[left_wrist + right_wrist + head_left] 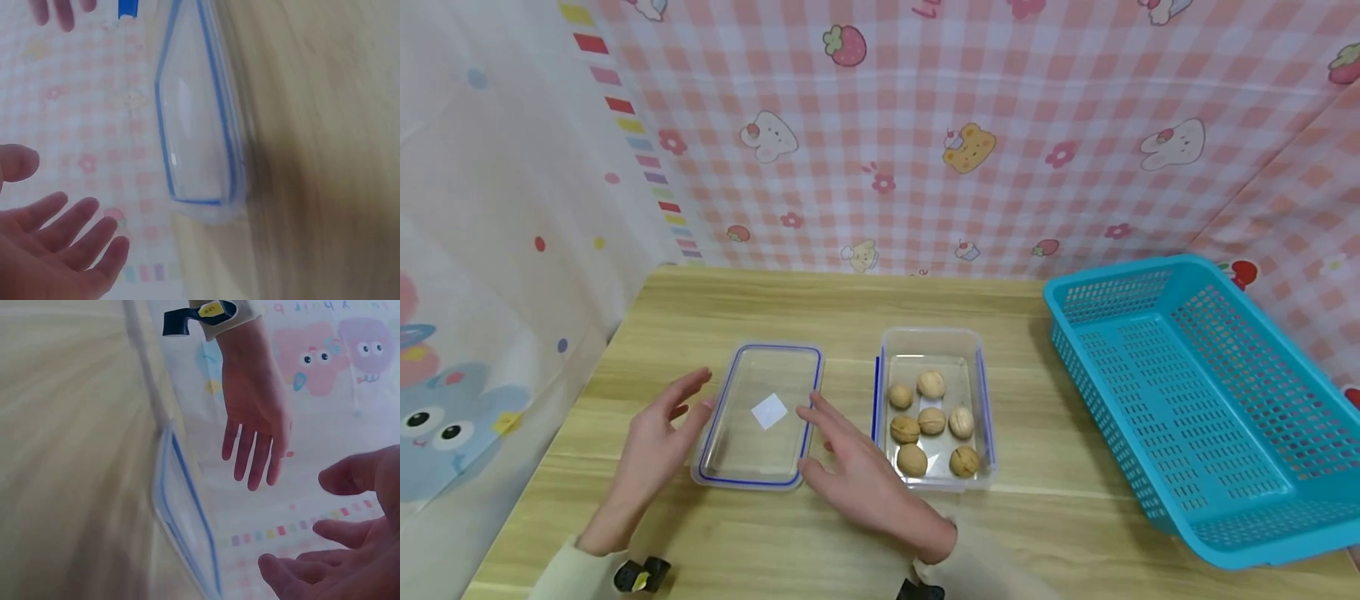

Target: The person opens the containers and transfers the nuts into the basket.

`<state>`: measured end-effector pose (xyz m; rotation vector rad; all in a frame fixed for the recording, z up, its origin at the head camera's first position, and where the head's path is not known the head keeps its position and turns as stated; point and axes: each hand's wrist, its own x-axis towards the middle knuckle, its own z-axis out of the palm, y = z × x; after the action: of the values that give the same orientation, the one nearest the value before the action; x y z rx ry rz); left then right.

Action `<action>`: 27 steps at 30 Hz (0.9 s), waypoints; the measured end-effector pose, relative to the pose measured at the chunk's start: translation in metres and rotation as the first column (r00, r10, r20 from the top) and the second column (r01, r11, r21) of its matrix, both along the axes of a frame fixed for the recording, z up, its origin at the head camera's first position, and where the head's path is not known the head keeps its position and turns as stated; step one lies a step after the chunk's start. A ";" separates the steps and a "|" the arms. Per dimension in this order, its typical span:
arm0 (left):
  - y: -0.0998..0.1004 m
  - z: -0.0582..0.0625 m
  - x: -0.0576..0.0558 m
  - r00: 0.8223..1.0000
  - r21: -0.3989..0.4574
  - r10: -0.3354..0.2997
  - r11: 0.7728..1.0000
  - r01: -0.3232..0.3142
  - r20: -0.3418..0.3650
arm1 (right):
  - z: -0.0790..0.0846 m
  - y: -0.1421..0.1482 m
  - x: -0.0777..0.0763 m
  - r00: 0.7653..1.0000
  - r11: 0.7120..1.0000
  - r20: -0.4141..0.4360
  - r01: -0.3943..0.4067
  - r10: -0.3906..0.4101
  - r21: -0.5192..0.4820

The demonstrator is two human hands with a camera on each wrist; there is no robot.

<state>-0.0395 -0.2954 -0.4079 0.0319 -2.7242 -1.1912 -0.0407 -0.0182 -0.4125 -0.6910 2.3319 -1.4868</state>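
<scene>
A clear plastic lid (pixel 741 454) with a blue seal lies flat on the table, a white square (pixel 770 411) showing at its middle. By its left edge hovers my left hand (pixel 655 442), fingers relaxed and holding nothing. My right hand (pixel 865 475) is over the lid's right edge, its fingers spread and loosely bent, also without anything in them. The two palms face each other across the lid in the right wrist view. Just right of my right hand stands a clear box (pixel 931 342) with several walnuts (pixel 932 421) spread over its bottom.
A large turquoise basket (pixel 1150 496) with perforated walls stands at the right side of the wooden table (pixel 820 550). Behind the table hangs a pink checked cloth (pixel 910 208), and a white printed cloth (pixel 497 250) hangs along the left.
</scene>
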 end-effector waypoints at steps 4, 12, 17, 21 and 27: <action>0.010 0.003 0.002 0.997 0.008 0.013 1.000 -0.013 -0.076 | 0.009 0.012 0.004 0.997 1.000 -0.071 -0.006 0.006 -0.004; 0.029 0.008 0.008 0.979 0.027 0.000 1.000 0.005 -0.202 | 0.022 0.042 0.007 0.985 1.000 -0.171 0.004 -0.003 0.004; 0.041 0.009 0.008 0.965 0.029 -0.037 0.999 0.046 -0.259 | 0.022 0.062 0.005 0.963 0.999 -0.267 0.045 -0.046 -0.009; 0.051 0.008 0.009 0.958 0.018 -0.068 0.997 0.076 -0.278 | 0.019 0.081 0.000 0.934 0.997 -0.351 0.076 -0.068 0.007; 0.066 0.006 0.009 0.964 -0.025 -0.096 0.995 0.093 -0.250 | 0.011 0.110 -0.013 0.868 0.992 -0.488 0.122 -0.093 0.028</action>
<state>-0.0309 -0.2297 -0.4021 -0.2375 -2.5356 -1.1165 -0.0534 0.0921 -0.4014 -1.0372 2.8135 -1.4053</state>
